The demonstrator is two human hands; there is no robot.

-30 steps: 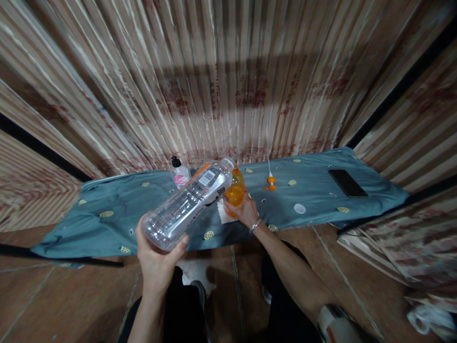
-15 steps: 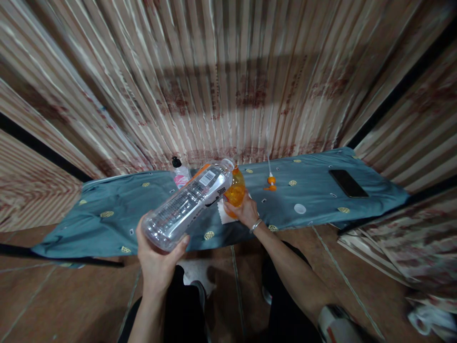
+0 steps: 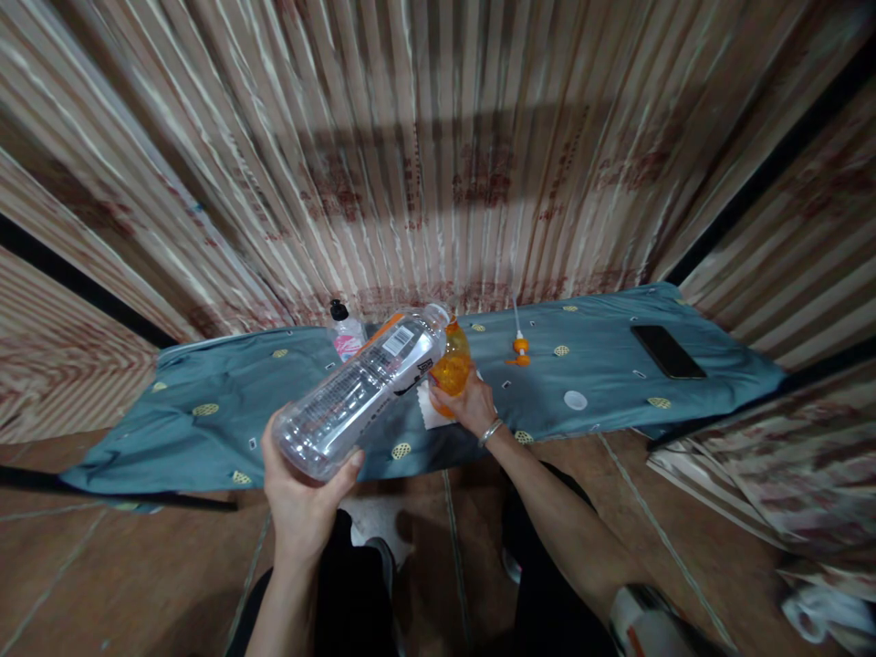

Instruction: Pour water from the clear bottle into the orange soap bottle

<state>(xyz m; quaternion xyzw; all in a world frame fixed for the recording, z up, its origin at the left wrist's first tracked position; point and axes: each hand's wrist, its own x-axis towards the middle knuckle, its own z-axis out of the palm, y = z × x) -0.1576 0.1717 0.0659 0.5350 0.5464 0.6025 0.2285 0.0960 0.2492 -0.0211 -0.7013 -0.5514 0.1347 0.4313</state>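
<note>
A large clear plastic bottle (image 3: pixel 362 392) is gripped near its base by my left hand (image 3: pixel 305 493). It tilts up to the right, its uncapped neck over the mouth of an orange pump bottle (image 3: pixel 453 365). Whether the two mouths touch, I cannot tell. My right hand (image 3: pixel 469 401), with a bracelet at the wrist, is wrapped round the orange bottle's lower part. A white tissue (image 3: pixel 432 411) lies beneath that bottle. To the right, an orange pump head (image 3: pixel 520 349) with its clear tube lies on the cloth.
Behind the clear bottle stands a pink-and-clear bottle with a black cap (image 3: pixel 347 333). A dark phone (image 3: pixel 667 351) and a white round cap (image 3: pixel 576 400) lie right on the teal cloth (image 3: pixel 205 374). Striped curtains (image 3: pixel 452 164) and dark poles (image 3: pixel 773 155) enclose the table.
</note>
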